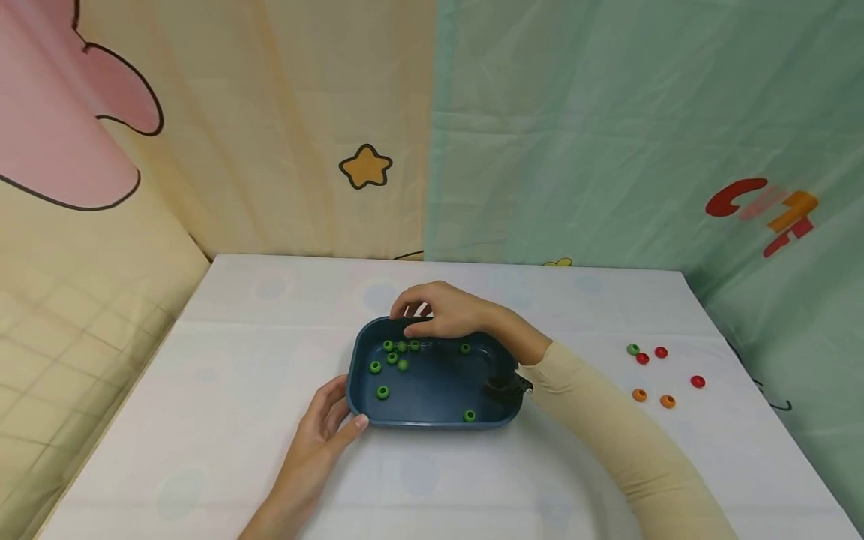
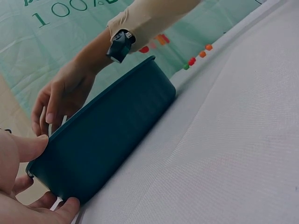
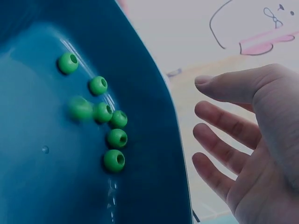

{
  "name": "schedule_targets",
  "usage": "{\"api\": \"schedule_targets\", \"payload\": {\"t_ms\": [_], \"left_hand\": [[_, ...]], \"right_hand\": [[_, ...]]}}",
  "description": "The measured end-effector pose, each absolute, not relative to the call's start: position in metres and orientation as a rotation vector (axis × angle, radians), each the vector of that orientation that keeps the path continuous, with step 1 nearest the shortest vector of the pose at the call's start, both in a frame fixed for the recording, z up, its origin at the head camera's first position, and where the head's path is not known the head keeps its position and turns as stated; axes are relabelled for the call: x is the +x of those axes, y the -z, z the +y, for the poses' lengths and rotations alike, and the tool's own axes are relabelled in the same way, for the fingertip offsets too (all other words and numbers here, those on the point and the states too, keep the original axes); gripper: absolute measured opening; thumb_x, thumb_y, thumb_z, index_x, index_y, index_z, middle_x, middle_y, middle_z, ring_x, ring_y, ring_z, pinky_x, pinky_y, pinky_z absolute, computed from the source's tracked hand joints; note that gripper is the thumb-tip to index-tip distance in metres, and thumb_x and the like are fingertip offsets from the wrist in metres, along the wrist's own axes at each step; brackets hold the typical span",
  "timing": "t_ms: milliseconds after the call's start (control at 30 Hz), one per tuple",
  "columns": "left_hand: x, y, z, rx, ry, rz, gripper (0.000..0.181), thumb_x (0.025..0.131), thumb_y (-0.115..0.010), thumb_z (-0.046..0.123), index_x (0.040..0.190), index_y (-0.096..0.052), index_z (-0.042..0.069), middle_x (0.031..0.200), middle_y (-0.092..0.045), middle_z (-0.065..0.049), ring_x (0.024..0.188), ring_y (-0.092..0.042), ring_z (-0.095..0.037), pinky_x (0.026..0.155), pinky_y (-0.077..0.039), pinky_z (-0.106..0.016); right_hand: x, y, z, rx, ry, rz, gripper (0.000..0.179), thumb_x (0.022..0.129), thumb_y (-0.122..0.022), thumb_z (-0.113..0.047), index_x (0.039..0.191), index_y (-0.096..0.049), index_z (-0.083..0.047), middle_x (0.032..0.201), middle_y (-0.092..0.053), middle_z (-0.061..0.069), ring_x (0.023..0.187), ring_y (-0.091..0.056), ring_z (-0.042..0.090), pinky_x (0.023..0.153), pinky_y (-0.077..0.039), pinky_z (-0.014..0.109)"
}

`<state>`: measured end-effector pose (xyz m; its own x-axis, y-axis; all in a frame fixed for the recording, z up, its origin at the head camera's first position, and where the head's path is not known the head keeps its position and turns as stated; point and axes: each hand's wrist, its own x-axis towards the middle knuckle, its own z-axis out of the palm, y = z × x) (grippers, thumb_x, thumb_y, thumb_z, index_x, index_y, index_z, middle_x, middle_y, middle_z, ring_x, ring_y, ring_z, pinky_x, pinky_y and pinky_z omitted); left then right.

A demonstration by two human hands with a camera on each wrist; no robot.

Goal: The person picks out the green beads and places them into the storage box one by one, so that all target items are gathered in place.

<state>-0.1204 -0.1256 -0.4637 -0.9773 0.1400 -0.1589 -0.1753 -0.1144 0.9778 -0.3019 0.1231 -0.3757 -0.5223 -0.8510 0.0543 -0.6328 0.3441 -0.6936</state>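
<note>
A dark blue rectangular tray (image 1: 439, 390) with raised sides stands at the middle of the table. Several round green beads with holes, one of them a bead (image 1: 383, 392) near the left side, lie scattered inside it. My left hand (image 1: 317, 442) grips the tray's near left corner, thumb on the rim and fingers against the side below. Over the far rim hovers my right hand (image 1: 448, 309), and its fingers are loosely spread with nothing between them. In the right wrist view one green bead (image 3: 81, 108) is blurred, beside other sharp ones along the tray wall.
To the right on the white tablecloth (image 1: 223, 420) lie loose beads: one green bead (image 1: 632, 349), several red ones such as the red bead (image 1: 697, 382), and two orange ones, including an orange bead (image 1: 667, 401). Printed curtains (image 1: 580, 135) hang behind the table.
</note>
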Motion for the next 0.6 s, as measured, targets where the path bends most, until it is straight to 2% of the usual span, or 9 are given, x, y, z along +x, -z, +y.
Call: {"api": "schedule_targets", "payload": {"t_ms": [300, 600], "left_hand": [[-0.121, 0.463, -0.126, -0.040, -2.192, 1.953, 0.069, 0.097, -0.072, 0.007, 0.155, -0.035, 0.015, 0.158, -0.036, -0.008, 0.146, -0.036, -0.027, 0.100, -0.046, -0.020], [-0.119, 0.463, -0.125, -0.032, -2.205, 1.940, 0.070, 0.097, -0.072, 0.006, 0.155, -0.034, 0.014, 0.158, -0.035, -0.009, 0.146, -0.036, -0.027, 0.100, -0.046, -0.021]], "right_hand": [[-0.299, 0.375, 0.139, -1.288, 0.967, 2.308, 0.027, 0.098, -0.072, -0.009, 0.123, -0.070, 0.000, 0.120, -0.069, 0.014, 0.108, -0.066, 0.021, 0.093, -0.055, 0.039], [-0.291, 0.374, 0.169, -1.207, 0.976, 2.355, 0.025, 0.098, -0.072, -0.010, 0.122, -0.070, -0.001, 0.117, -0.070, 0.013, 0.106, -0.067, 0.018, 0.093, -0.055, 0.037]]}}
